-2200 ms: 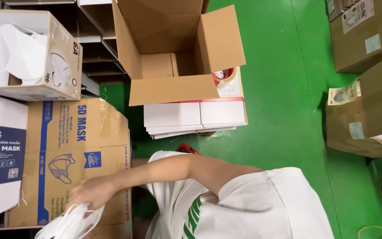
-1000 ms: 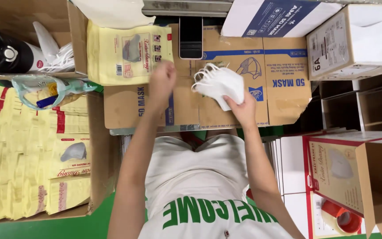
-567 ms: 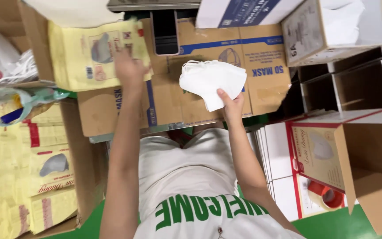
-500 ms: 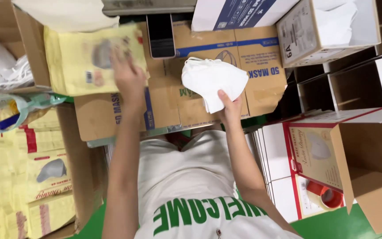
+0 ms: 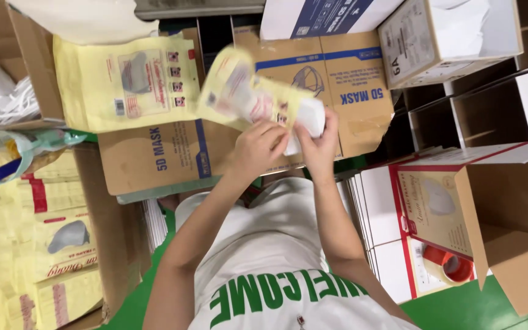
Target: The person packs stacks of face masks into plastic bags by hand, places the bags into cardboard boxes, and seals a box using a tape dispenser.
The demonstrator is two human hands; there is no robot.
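My left hand (image 5: 259,145) grips a yellow printed pouch (image 5: 239,91) by its lower edge, held up in front of me and blurred. My right hand (image 5: 320,145) holds a small stack of white masks (image 5: 310,119) right at the pouch's mouth, part of the stack hidden behind the pouch. Both hands meet above a brown cardboard carton (image 5: 172,153) with blue print. A stack of the same yellow pouches (image 5: 123,82) lies on that carton to the left.
More yellow pouches (image 5: 25,244) fill a box at the left. An open brown carton (image 5: 508,226) stands at the right with a roll of red tape (image 5: 450,264) beside it. White flat boxes (image 5: 377,208) are stacked near it. The floor (image 5: 459,308) is green.
My left hand has picked a yellow pouch off the stack and brought it to the middle. My right hand has lowered the white masks to the pouch's mouth.
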